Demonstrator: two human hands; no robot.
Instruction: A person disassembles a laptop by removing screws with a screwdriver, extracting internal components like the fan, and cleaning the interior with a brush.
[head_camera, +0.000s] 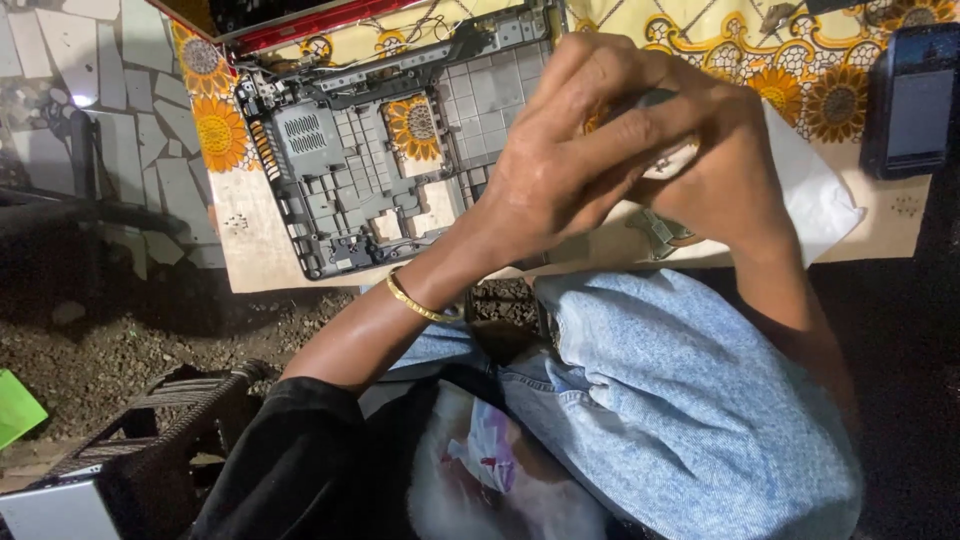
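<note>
My left hand (570, 150) and my right hand (720, 160) are clasped together over the table edge, both wrapped around a small grey and whitish object (672, 160) that is mostly hidden by the fingers. A gold bangle (415, 303) circles my left wrist. Just to the left of the hands lies an opened grey laptop base shell (350, 170), stripped of parts, with the patterned cloth showing through its cut-outs. A small grey metal bracket (660, 232) lies under the hands. My knee in light blue jeans (680, 400) is below.
A yellow sunflower-patterned cloth (820, 60) covers the table. A dark phone (912, 100) lies at the far right, a white sheet (815, 190) beside my right hand. A red laptop edge (310, 22) is at the top. Gravel ground (110, 350) and a black frame (150, 420) are lower left.
</note>
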